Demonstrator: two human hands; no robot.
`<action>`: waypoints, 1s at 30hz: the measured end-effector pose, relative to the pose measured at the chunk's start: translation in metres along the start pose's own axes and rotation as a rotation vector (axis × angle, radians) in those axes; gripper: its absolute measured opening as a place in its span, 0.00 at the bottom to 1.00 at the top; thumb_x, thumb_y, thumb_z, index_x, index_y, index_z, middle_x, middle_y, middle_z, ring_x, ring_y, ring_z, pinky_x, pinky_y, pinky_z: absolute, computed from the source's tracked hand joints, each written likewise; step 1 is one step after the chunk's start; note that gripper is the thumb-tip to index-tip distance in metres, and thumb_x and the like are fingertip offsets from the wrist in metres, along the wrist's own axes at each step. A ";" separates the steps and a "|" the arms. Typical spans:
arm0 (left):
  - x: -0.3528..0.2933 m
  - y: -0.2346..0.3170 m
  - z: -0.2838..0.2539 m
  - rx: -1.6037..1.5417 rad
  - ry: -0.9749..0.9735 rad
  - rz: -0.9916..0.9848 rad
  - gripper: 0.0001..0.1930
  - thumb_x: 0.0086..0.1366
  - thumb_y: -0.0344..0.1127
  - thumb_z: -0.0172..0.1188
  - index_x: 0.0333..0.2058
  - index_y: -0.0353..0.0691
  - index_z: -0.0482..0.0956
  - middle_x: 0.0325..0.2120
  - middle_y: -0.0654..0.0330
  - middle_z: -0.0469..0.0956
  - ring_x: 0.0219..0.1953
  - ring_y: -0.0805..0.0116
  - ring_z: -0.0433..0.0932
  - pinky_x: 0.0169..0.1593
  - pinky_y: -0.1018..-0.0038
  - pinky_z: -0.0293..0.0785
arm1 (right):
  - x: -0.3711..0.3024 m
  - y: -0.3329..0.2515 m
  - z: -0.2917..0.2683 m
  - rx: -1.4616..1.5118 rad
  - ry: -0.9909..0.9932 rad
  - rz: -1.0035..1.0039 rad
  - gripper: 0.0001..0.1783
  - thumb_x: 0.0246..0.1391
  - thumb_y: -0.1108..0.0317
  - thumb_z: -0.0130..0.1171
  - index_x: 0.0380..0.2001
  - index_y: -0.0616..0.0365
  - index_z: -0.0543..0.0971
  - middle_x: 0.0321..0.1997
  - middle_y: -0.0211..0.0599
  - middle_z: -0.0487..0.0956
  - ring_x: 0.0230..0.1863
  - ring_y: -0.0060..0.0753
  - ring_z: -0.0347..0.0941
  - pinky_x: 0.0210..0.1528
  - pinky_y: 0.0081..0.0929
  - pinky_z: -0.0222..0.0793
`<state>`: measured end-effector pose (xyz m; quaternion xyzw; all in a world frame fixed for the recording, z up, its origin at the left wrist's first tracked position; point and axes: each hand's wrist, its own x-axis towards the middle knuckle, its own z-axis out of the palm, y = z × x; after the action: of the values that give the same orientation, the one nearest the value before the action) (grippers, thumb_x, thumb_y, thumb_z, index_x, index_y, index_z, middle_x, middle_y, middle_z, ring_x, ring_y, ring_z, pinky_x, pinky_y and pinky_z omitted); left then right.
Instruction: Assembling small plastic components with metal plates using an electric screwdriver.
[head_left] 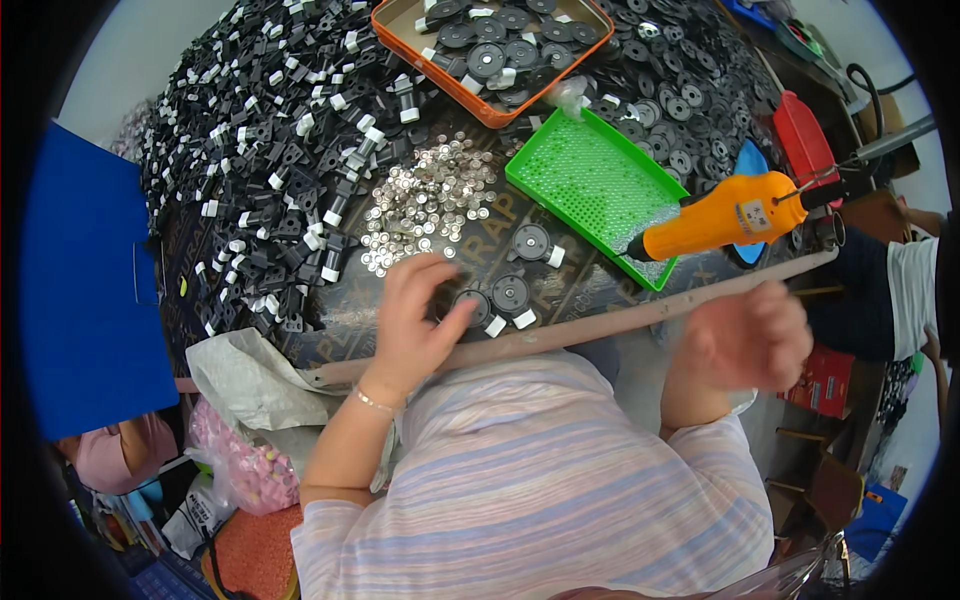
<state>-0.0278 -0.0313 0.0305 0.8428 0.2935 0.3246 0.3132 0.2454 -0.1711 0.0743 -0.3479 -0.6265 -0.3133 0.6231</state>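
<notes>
Black brackets (260,150) with white ends are heaped at our left; we do well to keep our sleeve and wrist out of them. Next along, the silver caps (430,205) lie loose on the bench (345,305), just beyond our left hand (412,315), so that hand is best moved gently, or they may scatter. Its fingers are parted and curved, the thumb over part of the nearest disc (476,305); we cannot tell whether they grip it. That disc lies near the bench's front edge, its white tab toward us. We would take it by the rim, keep it level, and ease it clear of the second disc (511,293) close beside it, since the tabs could catch. Farther right stands the green tray (600,170), and the orange driver (725,215) hangs over its near corner; we should pass around that tip. At far right our right hand (748,338) is blurred, apparently half-curled; nothing shows in it, but how closed its fingers are we cannot tell.
</notes>
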 end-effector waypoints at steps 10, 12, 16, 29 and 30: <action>0.072 -0.012 0.060 -0.017 -0.414 0.010 0.27 0.43 0.32 0.71 0.45 0.37 0.75 0.45 0.54 0.72 0.47 0.53 0.71 0.51 0.68 0.69 | -0.001 0.025 0.038 0.643 -0.011 1.164 0.28 0.41 0.79 0.62 0.48 0.61 0.68 0.40 0.37 0.71 0.38 0.31 0.71 0.43 0.28 0.67; 0.077 -0.014 0.062 -0.009 -0.447 -0.001 0.25 0.43 0.30 0.71 0.44 0.36 0.76 0.44 0.54 0.73 0.46 0.54 0.73 0.51 0.69 0.70 | 0.007 0.028 0.041 0.638 0.015 1.147 0.26 0.41 0.80 0.61 0.47 0.62 0.68 0.40 0.37 0.71 0.37 0.29 0.71 0.41 0.25 0.67; 0.080 -0.014 0.065 -0.048 -0.516 -0.064 0.24 0.44 0.30 0.71 0.42 0.35 0.77 0.44 0.55 0.74 0.42 0.59 0.75 0.44 0.71 0.73 | -0.002 0.053 0.058 0.502 0.066 1.046 0.21 0.43 0.82 0.60 0.43 0.62 0.70 0.37 0.36 0.73 0.35 0.26 0.71 0.37 0.21 0.68; 0.076 -0.014 0.085 -0.079 -0.470 -0.069 0.25 0.43 0.34 0.72 0.42 0.34 0.75 0.36 0.57 0.74 0.28 0.64 0.73 0.32 0.73 0.71 | -0.027 0.075 0.087 0.489 0.032 0.978 0.13 0.47 0.82 0.57 0.37 0.62 0.69 0.29 0.36 0.73 0.25 0.23 0.69 0.28 0.19 0.67; 0.076 -0.015 0.085 -0.081 -0.471 -0.071 0.25 0.43 0.34 0.72 0.42 0.34 0.75 0.36 0.57 0.74 0.28 0.64 0.73 0.32 0.73 0.71 | -0.027 0.076 0.087 0.465 0.010 0.959 0.13 0.47 0.82 0.57 0.37 0.62 0.69 0.30 0.37 0.73 0.24 0.23 0.69 0.27 0.19 0.67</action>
<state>0.0765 0.0024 -0.0028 0.8711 0.2287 0.1195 0.4178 0.2586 -0.0579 0.0414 -0.4464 -0.4470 0.1525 0.7600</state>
